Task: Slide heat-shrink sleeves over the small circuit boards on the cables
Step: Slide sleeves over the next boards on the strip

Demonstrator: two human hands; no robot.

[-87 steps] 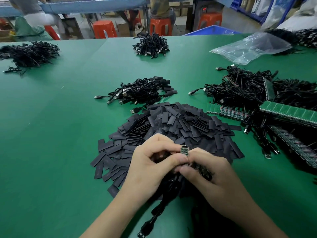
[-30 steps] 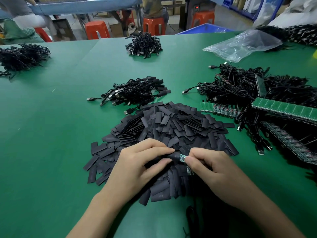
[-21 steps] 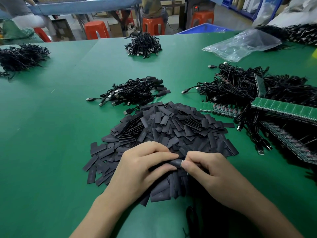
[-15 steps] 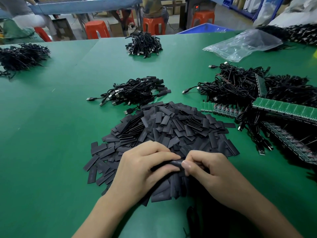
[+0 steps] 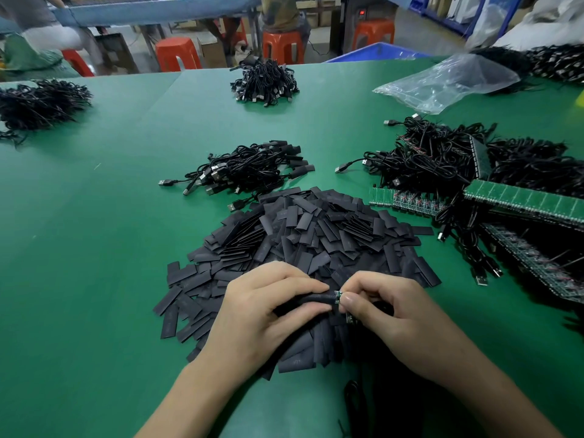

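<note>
- Green tabletop (image 5: 94, 248), flat matte black sleeves (image 5: 316, 235) heaped near
- left hand (image 5: 262, 314) pinches one sleeve (image 5: 313, 298)
- right hand (image 5: 395, 314) grips tiny green board (image 5: 337, 297), mostly hidden by fingers

Left hand (image 5: 268, 311) pinches a black sleeve (image 5: 311, 299); right hand (image 5: 395, 314) pinches the small board (image 5: 337, 297) at its mouth.

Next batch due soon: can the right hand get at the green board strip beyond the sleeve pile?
Probably not yet: the right hand pinches the small circuit board while the left hand holds its sleeve. Once free, likely yes; the green board strip lies mostly uncovered on that side, beyond the sleeve pile.
</note>
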